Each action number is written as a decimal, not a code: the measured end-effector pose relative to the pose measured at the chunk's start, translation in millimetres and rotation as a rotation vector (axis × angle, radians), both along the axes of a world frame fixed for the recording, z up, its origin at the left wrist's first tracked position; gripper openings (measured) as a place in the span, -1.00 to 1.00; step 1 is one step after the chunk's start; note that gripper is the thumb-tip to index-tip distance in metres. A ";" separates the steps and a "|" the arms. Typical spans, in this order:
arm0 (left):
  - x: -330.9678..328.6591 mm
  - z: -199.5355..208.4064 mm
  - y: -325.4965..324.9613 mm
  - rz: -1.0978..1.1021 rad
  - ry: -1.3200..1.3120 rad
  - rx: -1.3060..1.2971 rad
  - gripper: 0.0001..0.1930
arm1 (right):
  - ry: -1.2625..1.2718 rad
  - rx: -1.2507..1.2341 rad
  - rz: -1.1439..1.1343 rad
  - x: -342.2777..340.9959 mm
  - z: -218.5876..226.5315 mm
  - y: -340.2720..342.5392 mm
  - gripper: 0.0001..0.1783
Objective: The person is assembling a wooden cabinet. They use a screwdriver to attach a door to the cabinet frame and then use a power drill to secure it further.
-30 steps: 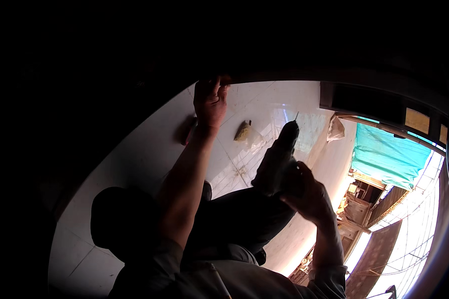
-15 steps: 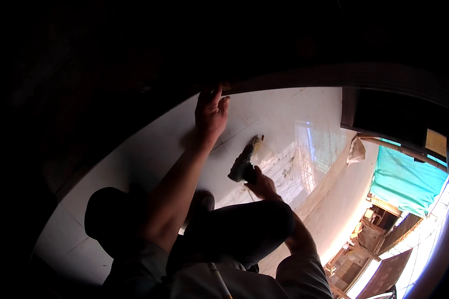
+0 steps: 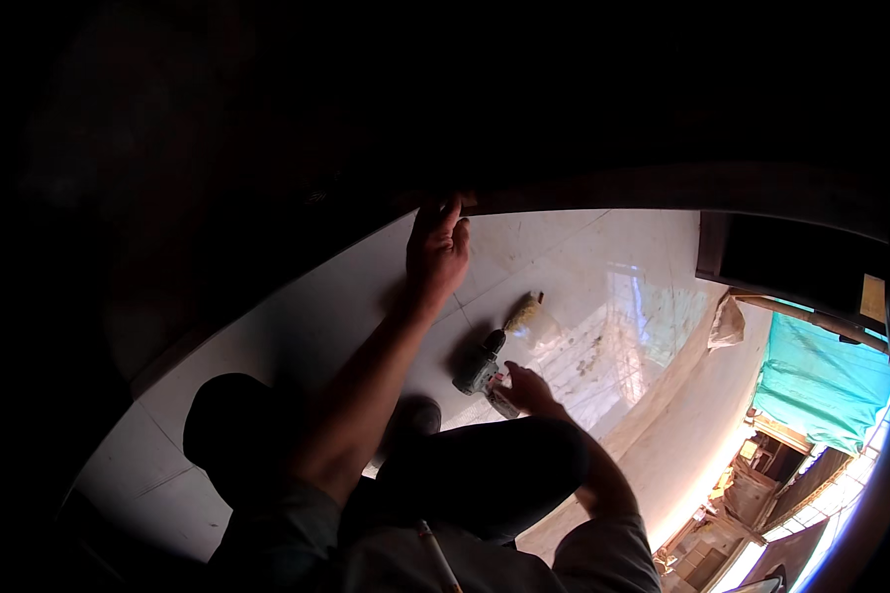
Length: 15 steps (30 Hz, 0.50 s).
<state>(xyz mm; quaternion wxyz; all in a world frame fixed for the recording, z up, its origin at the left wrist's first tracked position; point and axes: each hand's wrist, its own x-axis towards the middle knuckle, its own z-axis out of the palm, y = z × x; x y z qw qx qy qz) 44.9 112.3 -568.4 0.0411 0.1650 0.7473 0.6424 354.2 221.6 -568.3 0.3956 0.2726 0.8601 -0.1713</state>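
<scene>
My left hand (image 3: 437, 255) is raised to the lower edge of a dark panel (image 3: 583, 188), its fingers curled at the edge. Shadow hides the fingertips and whatever they may hold. On the pale floor, a cordless drill (image 3: 479, 366) lies on its side, its chuck towards a small yellowish bundle (image 3: 523, 313). My right hand (image 3: 528, 388) is beside the drill's handle, fingers apart and no longer wrapped round it. A bent knee (image 3: 494, 460) is just below this hand.
Smooth pale tiles make up the floor (image 3: 574, 252), with a bright reflection. A turquoise sheet (image 3: 816, 381) hangs at the right, near a pale bag-like object (image 3: 728, 323). Wooden clutter (image 3: 732, 524) stands beyond. A slim white stick (image 3: 437, 555) shows at my chest.
The drill has been turned and laid on the floor, and my right hand has let go of its handle. My left hand stays at the panel's edge. The whole view has shifted slightly.
</scene>
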 end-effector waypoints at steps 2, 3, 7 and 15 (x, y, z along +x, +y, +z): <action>0.9 -1.1 1.1 -0.014 0.006 0.019 -0.51 | 0.085 -0.182 -0.088 -35.5 17.6 25.3 -0.47; 0.7 -1.8 0.7 -0.015 0.011 0.025 -0.51 | 0.210 -0.197 -0.119 -65.8 32.6 26.5 -0.46; -2.0 8.0 -4.0 -0.024 0.020 -0.053 -0.50 | 0.352 -0.286 -0.417 -184.4 86.7 0.7 -0.41; -13.1 18.4 -14.7 -0.115 0.036 -0.166 -0.54 | 0.655 -1.457 -1.281 -248.5 1.7 -23.0 -0.26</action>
